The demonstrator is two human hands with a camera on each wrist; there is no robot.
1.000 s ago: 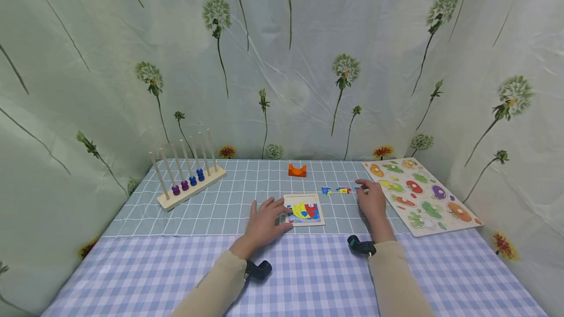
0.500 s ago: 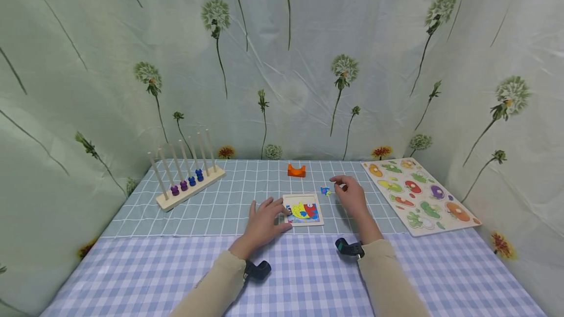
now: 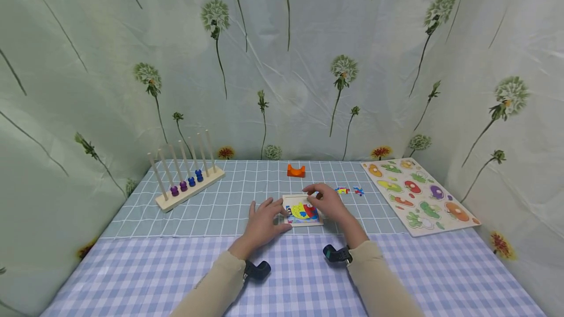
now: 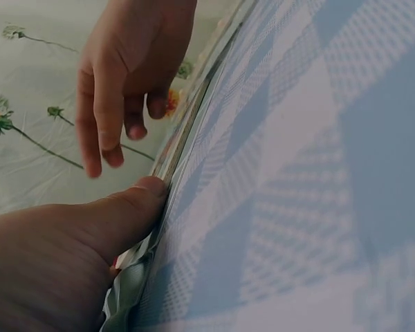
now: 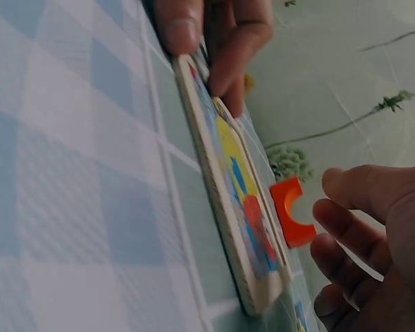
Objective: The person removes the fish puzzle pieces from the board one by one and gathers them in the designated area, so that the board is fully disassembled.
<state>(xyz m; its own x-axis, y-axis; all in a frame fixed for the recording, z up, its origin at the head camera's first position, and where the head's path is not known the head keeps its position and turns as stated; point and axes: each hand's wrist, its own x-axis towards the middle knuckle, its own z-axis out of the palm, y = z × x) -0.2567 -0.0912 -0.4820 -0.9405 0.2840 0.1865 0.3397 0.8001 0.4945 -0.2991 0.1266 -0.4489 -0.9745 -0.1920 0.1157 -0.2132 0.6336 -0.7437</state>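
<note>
A small wooden jigsaw puzzle tray (image 3: 322, 223) lies on the table, holding a partly assembled yellow, red and blue picture. My left hand (image 3: 263, 218) steadies its left side, thumb against the near edge and a bent finger over the top; the right wrist view shows this thumb (image 5: 181, 34) and the fingers around the tray's end. Above the tray's right side hovers my right hand (image 3: 328, 203). Its fingers (image 5: 346, 228) are loosely bent, with nothing visible between them. Two loose puzzle pieces, one yellow and red (image 3: 342, 190), one mostly blue (image 3: 358, 191), lie to its right.
An orange arch-shaped block (image 3: 296, 170) stands behind the tray. At left is a wooden peg stand (image 3: 190, 190) with purple and blue beads. A vegetable puzzle board (image 3: 423, 194) lies at right. A floral curtain (image 3: 282, 62) closes off the back.
My right hand has moved left from the loose pieces to the tray, uncovering two pieces; the leftmost piece is now out of sight in the head view. My left hand stays put.
</note>
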